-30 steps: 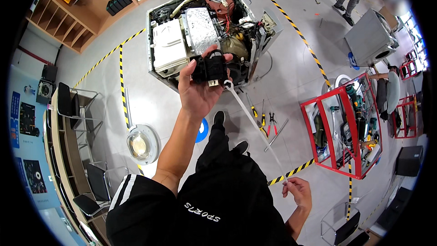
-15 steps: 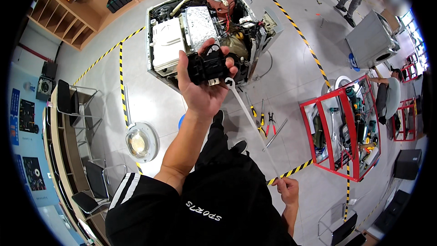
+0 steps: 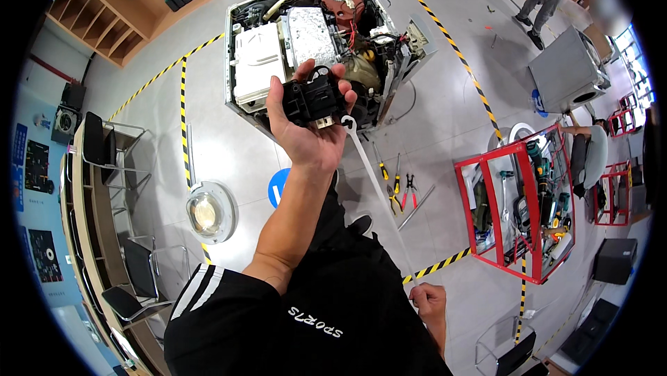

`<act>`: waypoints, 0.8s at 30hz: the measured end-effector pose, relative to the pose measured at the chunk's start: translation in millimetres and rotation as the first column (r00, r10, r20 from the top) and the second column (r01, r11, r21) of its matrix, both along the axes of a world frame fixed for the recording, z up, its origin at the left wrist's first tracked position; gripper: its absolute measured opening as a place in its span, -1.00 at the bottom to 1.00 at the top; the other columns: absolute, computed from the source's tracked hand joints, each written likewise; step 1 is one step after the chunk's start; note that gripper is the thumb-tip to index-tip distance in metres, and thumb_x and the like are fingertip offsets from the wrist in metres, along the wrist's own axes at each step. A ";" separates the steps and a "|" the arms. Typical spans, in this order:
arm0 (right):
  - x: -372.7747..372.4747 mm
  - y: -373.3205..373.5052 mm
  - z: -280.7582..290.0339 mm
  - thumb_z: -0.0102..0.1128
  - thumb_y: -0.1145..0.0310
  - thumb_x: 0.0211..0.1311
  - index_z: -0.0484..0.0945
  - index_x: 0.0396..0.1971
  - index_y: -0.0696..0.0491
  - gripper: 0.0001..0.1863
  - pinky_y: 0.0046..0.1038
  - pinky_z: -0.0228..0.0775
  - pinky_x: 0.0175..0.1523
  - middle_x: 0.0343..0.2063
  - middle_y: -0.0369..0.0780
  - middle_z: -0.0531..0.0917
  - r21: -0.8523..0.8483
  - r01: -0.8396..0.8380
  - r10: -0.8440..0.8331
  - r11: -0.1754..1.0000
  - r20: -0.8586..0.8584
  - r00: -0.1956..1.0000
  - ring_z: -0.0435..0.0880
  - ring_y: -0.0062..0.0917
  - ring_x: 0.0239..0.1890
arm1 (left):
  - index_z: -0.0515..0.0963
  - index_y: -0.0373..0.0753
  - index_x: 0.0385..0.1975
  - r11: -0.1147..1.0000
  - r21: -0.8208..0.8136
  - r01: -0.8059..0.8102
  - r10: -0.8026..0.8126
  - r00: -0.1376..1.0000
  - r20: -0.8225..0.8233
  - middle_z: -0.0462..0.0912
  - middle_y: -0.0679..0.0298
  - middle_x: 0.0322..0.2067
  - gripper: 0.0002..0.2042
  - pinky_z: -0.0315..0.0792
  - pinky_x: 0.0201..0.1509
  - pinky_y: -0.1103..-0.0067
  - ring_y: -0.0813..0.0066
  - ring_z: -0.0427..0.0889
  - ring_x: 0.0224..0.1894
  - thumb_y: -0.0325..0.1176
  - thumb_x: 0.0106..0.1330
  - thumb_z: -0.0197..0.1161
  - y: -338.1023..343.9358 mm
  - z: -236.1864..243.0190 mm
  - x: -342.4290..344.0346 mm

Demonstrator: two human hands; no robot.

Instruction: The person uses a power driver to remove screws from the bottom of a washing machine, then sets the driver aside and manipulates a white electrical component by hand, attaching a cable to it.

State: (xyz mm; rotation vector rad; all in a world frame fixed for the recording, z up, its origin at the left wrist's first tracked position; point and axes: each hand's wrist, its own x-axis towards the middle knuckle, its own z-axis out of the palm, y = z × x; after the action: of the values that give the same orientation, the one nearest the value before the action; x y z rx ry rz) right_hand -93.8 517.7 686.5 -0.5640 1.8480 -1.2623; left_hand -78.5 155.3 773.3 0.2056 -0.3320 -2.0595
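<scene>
My left hand (image 3: 309, 133) is raised and closed on a black plastic part (image 3: 311, 101) with a pale connector, in front of an opened appliance (image 3: 259, 63) with exposed wiring, hoses and a white box. A long white plastic strap (image 3: 381, 192) runs from a loop beside that part down to my right hand (image 3: 429, 301) at lower right, whose fingers are pinched on it. Behind the strap, screwdrivers (image 3: 381, 166), pliers (image 3: 409, 195) and a metal rod (image 3: 418, 206) lie on the floor.
A red-framed tool cart (image 3: 472, 251) stands right, with a crouching co-worker (image 3: 594, 153) behind it. Another person (image 3: 545, 1) stands at upper right near a grey appliance (image 3: 559, 74). A round door (image 3: 208, 213) lies on the floor left, near chairs (image 3: 139, 268) and shelving (image 3: 111, 21).
My left hand has risen slightly with the black part. My right hand has shifted leftward and lower along with the strap's lower end, its fingers now more closely bunched.
</scene>
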 end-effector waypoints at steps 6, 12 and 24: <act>11.4 -1.7 -3.6 0.12 0.37 0.14 0.50 -0.70 0.18 -0.73 -0.59 0.11 -0.62 -0.85 -0.30 0.39 -0.010 -0.046 0.046 0.999 -0.028 0.999 0.32 -0.70 -0.76 | 0.42 -0.28 -0.24 0.998 0.055 -0.026 0.024 0.999 0.036 0.44 -0.07 -0.24 -0.58 0.48 -0.30 0.53 0.32 0.47 -0.37 0.01 0.21 -0.01 -2.9 -1.9 1.2; 17.5 4.4 -10.0 0.15 0.40 0.12 0.43 -0.73 0.20 -0.71 -0.53 0.06 -0.65 -0.86 -0.24 0.32 -0.008 -0.086 0.085 0.996 -0.073 0.994 0.21 -0.65 -0.78 | 0.44 -0.26 -0.31 0.998 0.058 0.012 -0.013 1.000 0.010 0.44 -0.05 -0.25 -0.59 0.46 -0.39 0.58 0.36 0.44 -0.42 0.02 0.18 0.00 -1.2 0.8 4.7; 10.2 7.0 -22.3 0.01 0.36 0.23 0.44 -0.73 0.22 -0.65 -0.60 0.04 -0.66 -0.86 -0.35 0.31 -0.059 0.084 -0.090 0.995 -0.103 0.991 0.23 -0.74 -0.78 | 0.33 -0.24 -0.09 0.950 -0.093 0.298 -0.312 0.919 -0.240 0.37 -0.06 -0.05 -0.53 0.46 0.00 0.43 0.20 0.50 -0.11 0.01 0.18 0.07 4.0 1.7 -14.5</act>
State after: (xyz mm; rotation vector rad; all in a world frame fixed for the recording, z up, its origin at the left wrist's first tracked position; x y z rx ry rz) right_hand -83.6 524.7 664.2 -0.5951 1.9484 -1.3675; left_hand -93.0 159.4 775.0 -0.1526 -0.2749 -2.3499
